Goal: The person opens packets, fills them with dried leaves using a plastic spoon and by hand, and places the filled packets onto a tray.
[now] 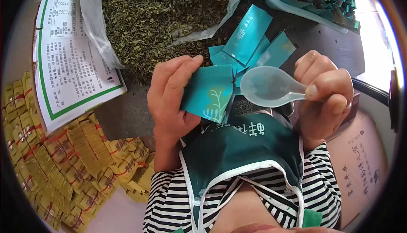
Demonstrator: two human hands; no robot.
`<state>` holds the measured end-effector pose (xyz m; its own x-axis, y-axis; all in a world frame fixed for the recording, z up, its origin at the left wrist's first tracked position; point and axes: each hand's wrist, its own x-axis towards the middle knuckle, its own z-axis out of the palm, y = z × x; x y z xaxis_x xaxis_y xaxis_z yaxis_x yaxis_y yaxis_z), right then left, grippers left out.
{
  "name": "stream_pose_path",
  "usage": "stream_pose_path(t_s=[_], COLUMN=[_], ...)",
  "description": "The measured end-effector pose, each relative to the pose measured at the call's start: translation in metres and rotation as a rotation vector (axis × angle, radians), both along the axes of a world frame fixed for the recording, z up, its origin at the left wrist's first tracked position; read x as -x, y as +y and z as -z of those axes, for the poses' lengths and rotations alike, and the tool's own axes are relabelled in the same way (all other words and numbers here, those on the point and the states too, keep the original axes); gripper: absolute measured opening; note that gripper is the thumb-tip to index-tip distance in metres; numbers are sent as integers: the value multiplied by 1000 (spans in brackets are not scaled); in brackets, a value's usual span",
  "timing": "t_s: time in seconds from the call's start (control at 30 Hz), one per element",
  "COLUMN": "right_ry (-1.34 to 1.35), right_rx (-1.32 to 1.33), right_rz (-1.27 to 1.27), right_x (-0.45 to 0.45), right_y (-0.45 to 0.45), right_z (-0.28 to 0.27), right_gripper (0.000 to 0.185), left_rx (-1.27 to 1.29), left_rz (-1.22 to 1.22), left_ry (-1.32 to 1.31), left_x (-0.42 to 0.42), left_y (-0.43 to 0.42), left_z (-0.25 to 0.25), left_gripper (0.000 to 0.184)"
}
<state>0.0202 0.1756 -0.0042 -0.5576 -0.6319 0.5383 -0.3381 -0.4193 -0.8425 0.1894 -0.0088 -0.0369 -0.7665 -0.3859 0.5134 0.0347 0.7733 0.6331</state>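
Observation:
A teal packet [207,89] with a pale leaf print is in my left hand [171,89], its fingers behind and along the packet's left side. My right hand [324,89] grips the handle of a translucent white plastic spoon [267,86], whose bowl is just right of the packet. The bowl looks empty. Several flat teal packets [248,33] lie fanned out on the dark table [121,116] beyond my hands. Dried green leaves [157,16] fill a large clear plastic bag [94,21] behind my left hand.
A pale blue basin [292,16] at the back right holds many teal packets with dark leaves. A printed cardboard sheet [80,72] stands at the left. Bundled yellow packets [76,161] are at the lower left, and a pinkish box [360,161] with writing is at the right.

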Motion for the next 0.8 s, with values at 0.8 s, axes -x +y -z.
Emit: stream_pose_path(t_s=[0.8], right_ry=[39], right_rx=[-293], right_rz=[77], right_x=[-7], right_y=[7], right_z=[-13], right_gripper=[44], left_rx=[229], left_rz=[-63], left_ry=[36], left_x=[7], left_y=[-2], left_z=[3], left_gripper=[40])
